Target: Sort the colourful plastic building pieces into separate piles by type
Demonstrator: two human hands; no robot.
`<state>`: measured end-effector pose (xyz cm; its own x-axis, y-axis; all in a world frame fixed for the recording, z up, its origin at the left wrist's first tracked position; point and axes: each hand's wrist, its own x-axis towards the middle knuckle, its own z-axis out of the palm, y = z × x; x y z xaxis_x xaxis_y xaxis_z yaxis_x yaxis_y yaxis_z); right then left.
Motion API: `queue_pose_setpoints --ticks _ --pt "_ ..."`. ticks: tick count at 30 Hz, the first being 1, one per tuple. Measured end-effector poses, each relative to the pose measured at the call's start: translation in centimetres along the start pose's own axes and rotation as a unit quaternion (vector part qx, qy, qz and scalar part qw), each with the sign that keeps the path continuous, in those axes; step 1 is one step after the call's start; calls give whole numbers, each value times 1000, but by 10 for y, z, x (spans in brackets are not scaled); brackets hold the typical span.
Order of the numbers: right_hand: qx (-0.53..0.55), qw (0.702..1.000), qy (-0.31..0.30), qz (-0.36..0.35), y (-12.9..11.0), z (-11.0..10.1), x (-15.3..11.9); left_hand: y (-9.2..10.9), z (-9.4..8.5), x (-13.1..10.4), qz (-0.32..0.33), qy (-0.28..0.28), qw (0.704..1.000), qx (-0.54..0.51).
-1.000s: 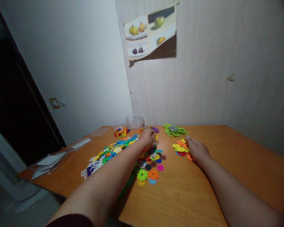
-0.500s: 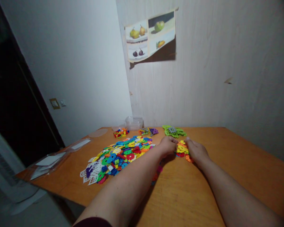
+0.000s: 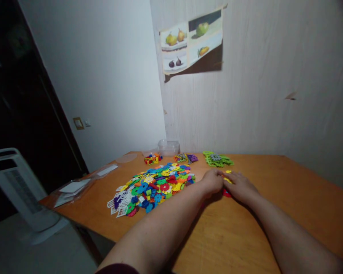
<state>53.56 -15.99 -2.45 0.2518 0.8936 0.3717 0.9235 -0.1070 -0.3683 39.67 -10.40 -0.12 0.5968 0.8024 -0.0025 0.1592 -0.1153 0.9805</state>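
My left hand (image 3: 213, 181) touches the left side of a small cluster of yellow and red plastic pieces (image 3: 227, 193), its fingers curled together at the edge. From the right, my right hand (image 3: 242, 185) lies over the same cluster with its fingers spread and covers most of it. The fingertips of both hands nearly meet. To the left of my left arm spreads a large pile of flower-shaped discs and small blocks (image 3: 160, 182) in many colours, with white lattice pieces (image 3: 121, 203) at its near left end.
Along the back of the wooden table (image 3: 231, 236) are green pieces (image 3: 217, 158), purple and grey pieces (image 3: 186, 158), red and yellow blocks (image 3: 153, 158) and a clear container (image 3: 169, 147). Plastic bags with white cards (image 3: 73, 186) lie left. A white fan (image 3: 24, 190) stands beyond.
My right hand has moved over the yellow pieces and now hides most of them. Both hands have come closer together. The whole view has shifted, so things appear farther right.
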Motion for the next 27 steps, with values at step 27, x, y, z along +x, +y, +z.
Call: queue_pose_setpoints --ticks 27 --pt "-31 998 -46 9 -2 -5 0 46 -152 -41 -15 -56 826 560"
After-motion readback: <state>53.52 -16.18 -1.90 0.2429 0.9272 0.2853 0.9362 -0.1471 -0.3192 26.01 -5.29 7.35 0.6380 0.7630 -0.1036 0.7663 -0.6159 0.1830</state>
